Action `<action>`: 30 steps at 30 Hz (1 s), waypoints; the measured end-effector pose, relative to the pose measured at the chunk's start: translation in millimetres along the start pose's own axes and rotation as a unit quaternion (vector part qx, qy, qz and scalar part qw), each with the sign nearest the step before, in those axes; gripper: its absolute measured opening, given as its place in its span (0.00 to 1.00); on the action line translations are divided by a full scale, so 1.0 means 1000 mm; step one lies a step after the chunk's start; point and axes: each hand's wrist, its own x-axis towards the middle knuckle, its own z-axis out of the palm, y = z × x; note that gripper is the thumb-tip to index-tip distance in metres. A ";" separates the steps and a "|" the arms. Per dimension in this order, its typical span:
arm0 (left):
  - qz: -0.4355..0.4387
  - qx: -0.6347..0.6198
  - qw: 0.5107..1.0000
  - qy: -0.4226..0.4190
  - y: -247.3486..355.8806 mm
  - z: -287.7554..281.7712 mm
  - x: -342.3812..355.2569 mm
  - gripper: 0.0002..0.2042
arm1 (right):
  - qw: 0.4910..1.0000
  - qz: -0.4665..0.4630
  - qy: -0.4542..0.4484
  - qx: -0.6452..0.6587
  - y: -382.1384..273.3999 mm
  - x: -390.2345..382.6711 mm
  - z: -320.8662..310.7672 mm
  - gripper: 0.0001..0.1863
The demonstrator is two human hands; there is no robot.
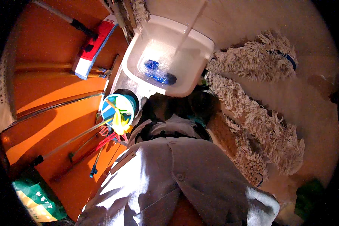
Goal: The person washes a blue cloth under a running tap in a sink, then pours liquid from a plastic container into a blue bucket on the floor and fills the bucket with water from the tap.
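Neither of my hands is in view. Below me is the front of my grey buttoned shirt (173, 162), partly in bright light. A white basin (205, 45) stands in front of me, with water in it. In the water lie a bright blue object (151, 64) and a longer blue one (160, 78) with a dark end; I cannot make out their kind. A pale streak, which looks like a stream of water (190, 28), slants down into the basin from above. Dark shapes at the basin's near side may be my shoes.
Left of the basin stands a blue bucket (106, 112) holding a yellow-green cloth (118, 122). A red flat mop (92, 47) leans against the orange wall (45, 86). Several shaggy mop heads (248, 62) lie on the right. At lower left is a green bag (37, 197).
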 end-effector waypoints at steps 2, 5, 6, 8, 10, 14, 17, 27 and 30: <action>0.001 -0.004 1.000 -0.001 0.000 0.000 0.000 0.18 | 1.000 -0.006 0.002 -0.009 -0.005 0.003 -0.001 0.24; -0.001 -0.009 1.000 -0.001 -0.002 0.001 0.000 0.18 | 1.000 -0.011 0.005 -0.018 -0.008 0.004 -0.004 0.23; 0.000 -0.011 1.000 0.001 -0.003 0.001 0.001 0.18 | 1.000 -0.012 0.004 -0.019 -0.011 0.006 -0.004 0.23; -0.003 -0.013 1.000 0.001 -0.004 0.001 0.002 0.19 | 1.000 -0.016 0.003 -0.025 -0.015 0.007 -0.005 0.22; -0.003 -0.016 1.000 0.003 -0.006 0.001 0.002 0.19 | 0.999 -0.020 0.004 -0.032 -0.016 0.010 -0.005 0.22; -0.003 -0.018 1.000 0.005 -0.008 -0.001 0.003 0.19 | 0.999 -0.023 0.000 -0.044 -0.020 0.016 0.000 0.21; -0.005 -0.022 1.000 0.006 -0.010 -0.002 0.002 0.20 | 0.998 -0.027 -0.004 -0.052 -0.024 0.021 0.001 0.20; -0.007 -0.017 1.000 0.006 -0.015 -0.005 0.003 0.21 | 0.997 -0.040 -0.001 -0.070 -0.031 0.022 0.003 0.17; -0.005 -0.018 1.000 0.005 -0.018 -0.006 0.007 0.21 | 0.996 -0.044 0.001 -0.077 -0.035 0.024 0.006 0.17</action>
